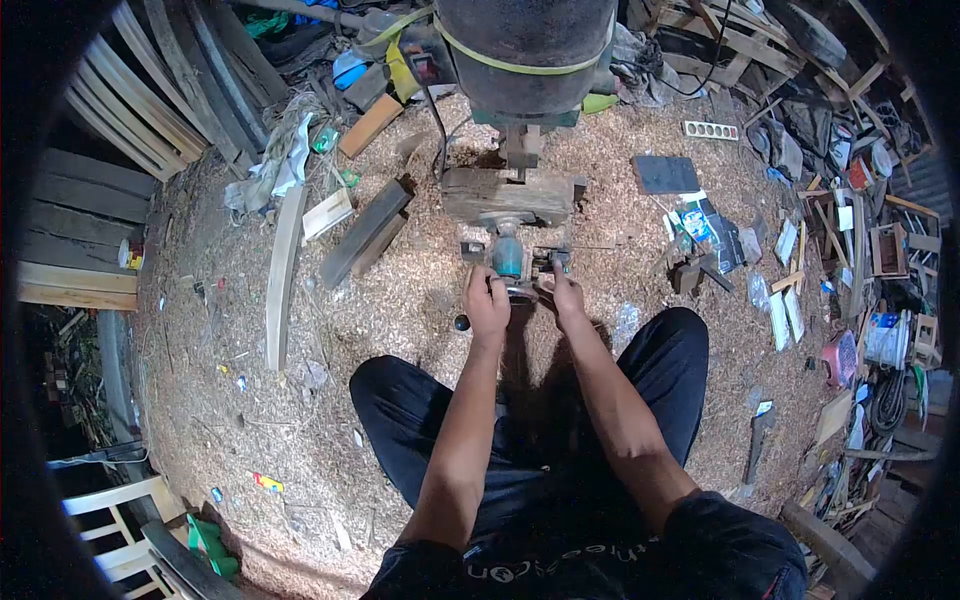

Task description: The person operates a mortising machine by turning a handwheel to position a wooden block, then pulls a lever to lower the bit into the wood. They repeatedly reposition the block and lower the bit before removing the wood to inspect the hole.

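My left hand [487, 305] is closed at the left rim of a round metal handwheel [520, 292], its fingers curled and partly hidden. On the wheel's other side, my right hand [567, 300] is closed too, with one finger reaching up beside a dark metal fitting [551, 258]. Just beyond the wheel is a teal metal housing [509, 256]. Behind it a rough wooden block [508, 195] lies crosswise under a large dark cylindrical machine body [525, 40] with a yellow-green strap [520, 67]. A small black knob [462, 323] shows left of my left hand.
Wood shavings cover the ground. Timber offcuts [368, 232] and a long plank [286, 280] lie left. A dark flat slab [665, 175], a power strip [711, 130] and a handsaw [757, 445] lie right. A black cable [437, 125] hangs beside the machine.
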`<state>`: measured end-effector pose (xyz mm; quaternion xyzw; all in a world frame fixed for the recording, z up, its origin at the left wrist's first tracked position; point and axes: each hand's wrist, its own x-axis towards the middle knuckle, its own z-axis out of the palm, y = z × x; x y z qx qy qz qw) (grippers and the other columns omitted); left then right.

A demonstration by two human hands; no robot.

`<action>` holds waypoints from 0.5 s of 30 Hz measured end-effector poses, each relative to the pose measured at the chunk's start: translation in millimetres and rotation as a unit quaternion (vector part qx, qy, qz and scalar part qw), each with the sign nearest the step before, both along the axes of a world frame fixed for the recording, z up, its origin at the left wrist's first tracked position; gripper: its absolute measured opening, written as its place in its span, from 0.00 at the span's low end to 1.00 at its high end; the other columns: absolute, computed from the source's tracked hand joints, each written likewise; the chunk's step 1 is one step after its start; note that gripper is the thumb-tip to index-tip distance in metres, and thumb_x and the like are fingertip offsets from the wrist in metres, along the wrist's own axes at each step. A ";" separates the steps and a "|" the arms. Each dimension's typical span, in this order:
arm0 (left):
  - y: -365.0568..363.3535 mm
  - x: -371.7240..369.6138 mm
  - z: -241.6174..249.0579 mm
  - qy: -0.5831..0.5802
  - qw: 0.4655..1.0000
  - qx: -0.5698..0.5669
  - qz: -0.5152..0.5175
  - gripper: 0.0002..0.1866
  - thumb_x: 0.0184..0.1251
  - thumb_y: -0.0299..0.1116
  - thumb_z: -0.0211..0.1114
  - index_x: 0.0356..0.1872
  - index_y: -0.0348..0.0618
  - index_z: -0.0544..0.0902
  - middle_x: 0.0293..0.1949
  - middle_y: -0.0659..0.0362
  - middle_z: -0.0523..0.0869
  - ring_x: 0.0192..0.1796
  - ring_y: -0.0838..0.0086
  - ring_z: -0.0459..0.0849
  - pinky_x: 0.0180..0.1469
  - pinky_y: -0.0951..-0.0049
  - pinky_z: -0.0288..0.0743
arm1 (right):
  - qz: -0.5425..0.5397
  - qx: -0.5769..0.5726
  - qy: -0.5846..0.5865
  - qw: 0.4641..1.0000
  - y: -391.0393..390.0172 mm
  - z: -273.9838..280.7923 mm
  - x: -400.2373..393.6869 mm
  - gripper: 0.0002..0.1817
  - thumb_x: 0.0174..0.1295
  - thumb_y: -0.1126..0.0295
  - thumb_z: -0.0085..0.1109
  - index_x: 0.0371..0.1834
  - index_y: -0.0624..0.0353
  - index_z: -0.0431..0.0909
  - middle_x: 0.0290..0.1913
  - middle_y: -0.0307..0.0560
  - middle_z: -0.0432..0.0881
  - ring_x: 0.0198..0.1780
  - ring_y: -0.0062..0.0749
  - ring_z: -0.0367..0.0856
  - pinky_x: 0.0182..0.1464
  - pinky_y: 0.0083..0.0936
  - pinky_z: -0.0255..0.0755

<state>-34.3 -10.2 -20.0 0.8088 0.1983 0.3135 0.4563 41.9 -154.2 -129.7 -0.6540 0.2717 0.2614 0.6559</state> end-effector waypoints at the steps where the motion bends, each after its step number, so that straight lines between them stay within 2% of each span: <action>1: 0.3 0.0 -1.4 0.003 1.000 0.004 -0.001 0.07 0.65 0.28 0.52 0.30 0.36 0.75 0.29 0.46 0.78 0.34 0.52 0.79 0.41 0.57 0.73 | -0.009 0.004 0.002 1.000 5.8 19.3 -5.9 0.33 0.69 0.44 0.60 0.49 0.72 0.77 0.40 0.50 0.83 0.37 0.35 0.84 0.40 0.31 0.80; 4: 3.5 -1.5 -3.1 0.014 1.000 0.008 -0.021 0.09 0.66 0.29 0.51 0.32 0.35 0.77 0.31 0.45 0.80 0.36 0.49 0.81 0.42 0.56 0.74 | -0.048 0.035 -0.021 0.998 17.0 29.2 -13.5 0.32 0.69 0.44 0.60 0.49 0.71 0.78 0.39 0.49 0.82 0.36 0.33 0.81 0.39 0.31 0.77; 7: 4.9 1.0 1.3 -0.002 0.999 0.025 -0.025 0.09 0.67 0.29 0.51 0.32 0.35 0.77 0.31 0.44 0.81 0.36 0.48 0.81 0.43 0.57 0.74 | -0.046 0.028 0.016 0.998 17.9 37.0 -14.6 0.30 0.70 0.46 0.58 0.48 0.70 0.79 0.37 0.48 0.82 0.38 0.33 0.81 0.42 0.29 0.76; 10: 6.4 -1.1 0.2 0.000 0.999 0.039 -0.022 0.10 0.68 0.30 0.51 0.33 0.35 0.78 0.31 0.44 0.81 0.36 0.49 0.82 0.43 0.57 0.74 | 0.067 -0.056 -0.200 0.976 21.7 66.0 -35.8 0.26 0.72 0.48 0.57 0.43 0.67 0.80 0.34 0.47 0.82 0.37 0.32 0.82 0.41 0.28 0.75; 11: 6.1 -0.8 -0.7 0.002 0.999 0.041 -0.021 0.10 0.68 0.30 0.51 0.34 0.35 0.78 0.31 0.44 0.82 0.36 0.49 0.82 0.43 0.57 0.75 | 0.073 -0.070 -0.254 0.962 24.1 77.8 -45.4 0.25 0.72 0.49 0.56 0.40 0.67 0.80 0.33 0.50 0.82 0.36 0.36 0.81 0.41 0.32 0.74; 13: 10.6 -1.3 3.7 0.085 0.995 -0.044 -0.020 0.11 0.68 0.32 0.53 0.35 0.34 0.79 0.32 0.42 0.83 0.39 0.46 0.82 0.45 0.55 0.74 | 0.082 -0.097 -0.362 0.923 34.1 94.8 -59.3 0.25 0.73 0.51 0.54 0.34 0.67 0.79 0.32 0.55 0.82 0.35 0.43 0.80 0.41 0.38 0.71; 14: 14.6 -2.3 4.7 0.128 0.988 -0.085 -0.019 0.11 0.68 0.33 0.54 0.35 0.34 0.79 0.33 0.41 0.84 0.41 0.44 0.82 0.47 0.54 0.74 | 0.065 -0.096 -0.364 0.924 39.8 93.6 -58.6 0.22 0.70 0.56 0.58 0.31 0.68 0.78 0.30 0.60 0.81 0.36 0.51 0.82 0.40 0.40 0.72; 15: 21.8 -0.8 -11.4 0.119 0.986 -0.116 -0.017 0.13 0.68 0.34 0.54 0.36 0.33 0.80 0.34 0.40 0.84 0.41 0.44 0.82 0.47 0.54 0.74 | 0.068 -0.126 -0.385 0.912 44.5 99.1 -56.6 0.20 0.69 0.57 0.58 0.31 0.68 0.79 0.30 0.62 0.81 0.37 0.54 0.82 0.40 0.41 0.72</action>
